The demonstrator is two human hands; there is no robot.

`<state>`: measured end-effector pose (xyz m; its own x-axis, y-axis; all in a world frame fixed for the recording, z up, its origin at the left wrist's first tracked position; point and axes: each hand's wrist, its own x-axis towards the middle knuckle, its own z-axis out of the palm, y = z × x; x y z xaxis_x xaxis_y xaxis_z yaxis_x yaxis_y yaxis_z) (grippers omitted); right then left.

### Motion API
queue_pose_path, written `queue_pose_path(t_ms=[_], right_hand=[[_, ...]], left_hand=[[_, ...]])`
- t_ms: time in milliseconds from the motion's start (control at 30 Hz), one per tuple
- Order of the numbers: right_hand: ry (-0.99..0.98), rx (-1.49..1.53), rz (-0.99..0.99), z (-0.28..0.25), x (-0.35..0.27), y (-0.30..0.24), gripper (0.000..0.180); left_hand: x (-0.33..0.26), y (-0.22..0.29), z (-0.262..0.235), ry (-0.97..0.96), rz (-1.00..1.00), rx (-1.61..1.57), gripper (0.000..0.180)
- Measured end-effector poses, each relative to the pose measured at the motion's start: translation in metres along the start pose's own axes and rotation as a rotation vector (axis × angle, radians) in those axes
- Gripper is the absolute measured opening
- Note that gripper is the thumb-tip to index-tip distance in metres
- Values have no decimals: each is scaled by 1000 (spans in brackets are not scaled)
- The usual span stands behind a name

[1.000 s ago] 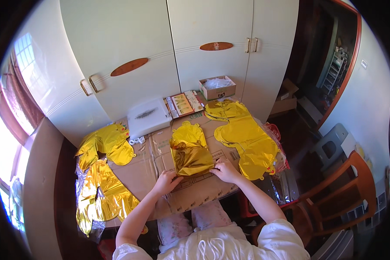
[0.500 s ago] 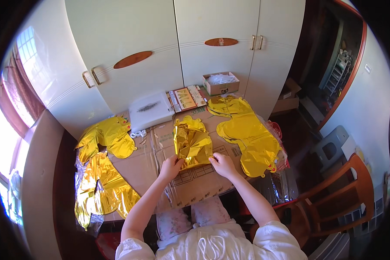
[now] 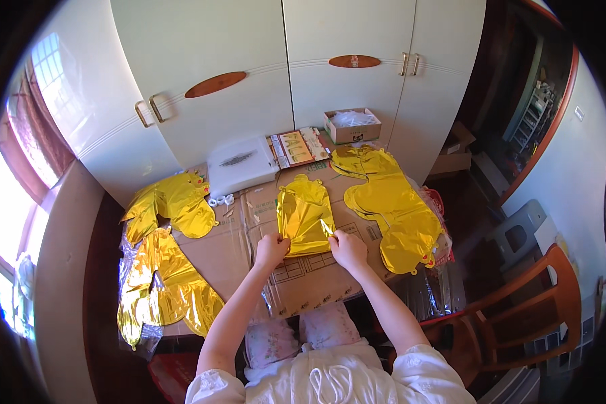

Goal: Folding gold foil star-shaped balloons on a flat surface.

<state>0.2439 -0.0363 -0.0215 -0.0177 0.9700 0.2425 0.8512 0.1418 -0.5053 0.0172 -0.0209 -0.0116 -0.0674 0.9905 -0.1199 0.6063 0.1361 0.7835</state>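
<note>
A folded gold foil balloon (image 3: 304, 215) is held flat at the centre of the cardboard-covered tabletop (image 3: 316, 279), its lower edge pinned by both hands, apparently so that the slippery foil stays creased. The left hand (image 3: 271, 250) is pressed on the lower left corner with its fingers curled onto the foil; the right hand (image 3: 347, 248) is seen pinching the lower right corner, a small flap raised between its fingers. At 2 o'clock from the hands, a large flat gold balloon (image 3: 392, 205) is spread out, well apart from the folded one. At 9 o'clock, 2 more gold foil pieces (image 3: 165, 259) are laid partly over the tabletop's left edge, seemingly set aside. At 11 o'clock a white flat box (image 3: 241, 166) is closed, so its contents cannot be told; beside it lies a coloured printed card (image 3: 297, 147). At 1 o'clock a small open cardboard box (image 3: 352, 125) is seen holding crumpled clear plastic.
</note>
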Motion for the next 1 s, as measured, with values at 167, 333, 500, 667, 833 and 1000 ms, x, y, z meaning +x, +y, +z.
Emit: queue_pose_path(t_ms=[167, 333, 500, 667, 833, 1000], right_hand=[[-8, -7, 58, 1, 1, -2, 27], [26, 97, 68, -1, -2, -1, 32], [-83, 245, 31, -11, -2, 12, 35], [-51, 206, -59, -5, -2, 18, 33], [152, 110, -185, 8, -8, 18, 30], [234, 55, -303, 8, -13, 12, 24]], left_hand=[[0, -2, 1, 25, -9, -6, 29], [0, -1, 1, 26, -30, -8, 30], [0, -5, 1, 10, -13, -41, 27], [5, -9, 4, 25, 4, 48, 31], [9, -10, 7, 48, 78, 106, 30], [8, -9, 3, 41, 65, 58, 29]])
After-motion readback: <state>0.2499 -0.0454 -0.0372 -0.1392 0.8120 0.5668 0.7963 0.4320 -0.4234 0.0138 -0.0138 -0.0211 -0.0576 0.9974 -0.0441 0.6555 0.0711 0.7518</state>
